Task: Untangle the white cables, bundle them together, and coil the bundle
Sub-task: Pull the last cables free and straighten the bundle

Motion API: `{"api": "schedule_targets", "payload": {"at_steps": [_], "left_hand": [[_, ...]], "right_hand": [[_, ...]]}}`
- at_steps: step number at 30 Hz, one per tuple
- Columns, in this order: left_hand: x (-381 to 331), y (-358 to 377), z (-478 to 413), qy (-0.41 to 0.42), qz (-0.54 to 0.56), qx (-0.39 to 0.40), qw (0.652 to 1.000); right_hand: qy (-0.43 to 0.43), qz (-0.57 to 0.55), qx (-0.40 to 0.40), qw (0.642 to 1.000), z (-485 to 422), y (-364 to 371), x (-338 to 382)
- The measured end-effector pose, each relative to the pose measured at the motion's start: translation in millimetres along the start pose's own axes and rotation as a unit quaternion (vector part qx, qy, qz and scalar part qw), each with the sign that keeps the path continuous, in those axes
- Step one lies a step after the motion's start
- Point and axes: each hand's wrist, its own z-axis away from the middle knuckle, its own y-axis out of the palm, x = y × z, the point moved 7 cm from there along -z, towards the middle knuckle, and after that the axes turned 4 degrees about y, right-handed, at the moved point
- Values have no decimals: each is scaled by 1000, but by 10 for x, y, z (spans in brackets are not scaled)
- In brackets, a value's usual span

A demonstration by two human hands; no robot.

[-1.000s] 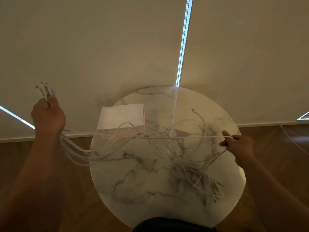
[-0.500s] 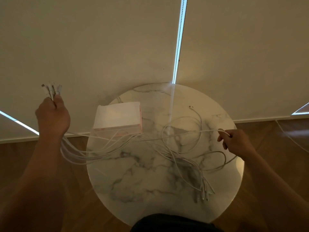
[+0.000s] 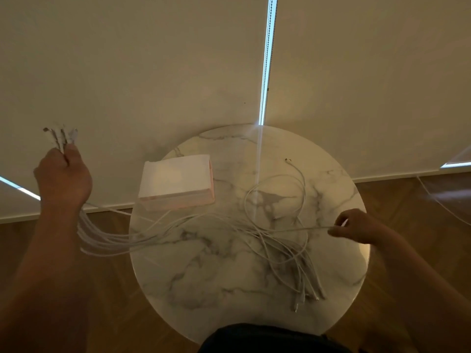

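A: Head view, the only one. Left hand (image 3: 62, 174) is fisted round a gathered set of cable ends, with the plugs (image 3: 61, 136) fanning above the knuckles. It is held out beyond the left rim of the marble table (image 3: 193, 289)

B: And the white cables (image 3: 277, 248)?

A: They sag from that fist and cross the tabletop just in front of the pale box (image 3: 175, 183), then run into a tangled heap on the right half. Far ends splay near the front-right rim. One loop (image 3: 300, 189) lies behind the heap, its tip free

B: Right hand (image 3: 356, 228)?

A: Thumb and forefinger pinch a single strand (image 3: 305, 228), stretched level from the heap toward the right rim. Other fingers loosely curled

B: Risks, as you judge them?

A: The strand crosses several others, so a hard tug could cinch the heap tighter instead of freeing it. The sagging lines pass close to the box, and a sideways sweep might drag it. The fist is crowded, so ends could slip out unevenly
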Motion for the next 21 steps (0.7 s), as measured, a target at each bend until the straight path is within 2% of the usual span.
{"api": "schedule_targets", "payload": {"at_steps": [2, 3, 5, 7, 9, 11, 13, 16, 19, 21], "left_hand": [[102, 131, -6, -24, 47, 41, 998], [134, 185, 3, -45, 86, 59, 994], [-17, 249, 148, -65, 162, 99, 980], [-361, 367, 379, -54, 226, 164, 959], [-725, 499, 638, -26, 265, 223, 938], [-1008, 602, 849, -24, 325, 262, 908], [-1226, 646, 963, -33, 376, 294, 878], [-1346, 595, 951, -47, 420, 295, 857], [-1256, 499, 797, -81, 448, 265, 850], [-1165, 423, 683, -102, 464, 245, 845]], "right_hand": [[-16, 98, 90, 991, 61, 196, 72], [-23, 124, 106, 986, 92, 266, 161], [-82, 109, 82, 987, 196, 305, 580], [-207, 65, 27, 976, 427, 307, 1270], [-331, -3, 5, 944, 773, 351, 2011], [-426, -56, 16, 903, 1052, 484, 2654], [-493, -52, 26, 868, 1181, 677, 3129], [-528, 7, 53, 848, 1193, 916, 3452], [-516, -43, 172, 838, 1311, 1037, 3462], [-495, -81, 213, 838, 1356, 1062, 3451]]}}
